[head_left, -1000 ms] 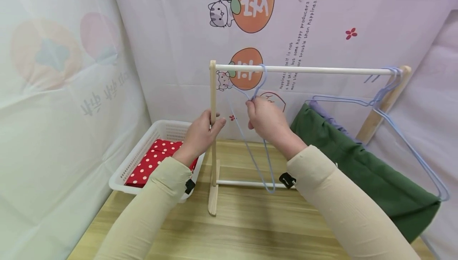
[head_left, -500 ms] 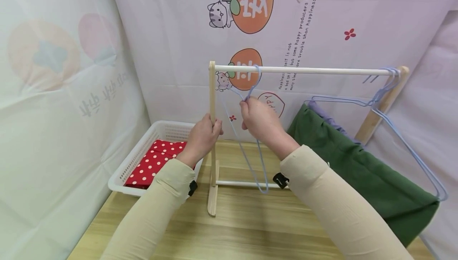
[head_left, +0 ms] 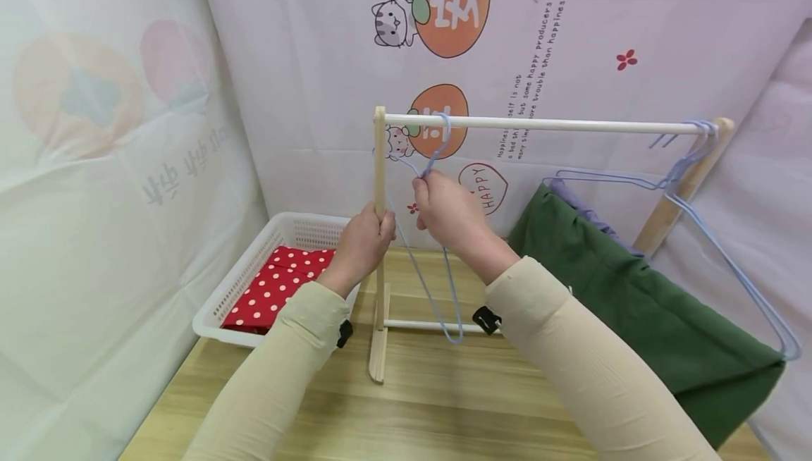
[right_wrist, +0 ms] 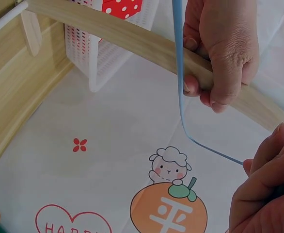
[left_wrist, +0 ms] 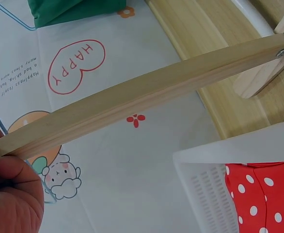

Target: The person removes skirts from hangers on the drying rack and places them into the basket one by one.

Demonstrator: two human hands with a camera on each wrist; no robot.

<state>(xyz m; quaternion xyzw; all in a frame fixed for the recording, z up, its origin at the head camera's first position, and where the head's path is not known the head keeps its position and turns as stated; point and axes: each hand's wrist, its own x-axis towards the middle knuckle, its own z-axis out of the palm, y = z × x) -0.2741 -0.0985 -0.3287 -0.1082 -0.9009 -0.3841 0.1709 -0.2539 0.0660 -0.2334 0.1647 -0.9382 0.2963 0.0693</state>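
Note:
A blue hanger (head_left: 452, 292) hangs by its hook from the white top rod (head_left: 545, 123) of a small garment rack. Just below that hook, my right hand (head_left: 452, 211) pinches the hanger's neck. My left hand (head_left: 363, 244) grips the rack's left wooden post (head_left: 380, 165); the left wrist view shows thumb and fingers round the same post (left_wrist: 132, 97). In the right wrist view the hanger's thin wire (right_wrist: 179, 58) runs past my left hand (right_wrist: 224, 53) down to my right hand (right_wrist: 268, 189).
At the rack's right end hang several blue hangers (head_left: 691, 158), with green cloth (head_left: 634, 292) and purple cloth (head_left: 590, 214) on them. A white basket (head_left: 216, 299) holding red polka-dot cloth (head_left: 273, 288) stands left of the rack on the wooden table (head_left: 444, 404). Printed sheets (head_left: 304, 80) enclose the table.
My right hand has slid the hanger leftward along the rod toward the left post. My left fingers have closed more firmly round the post.

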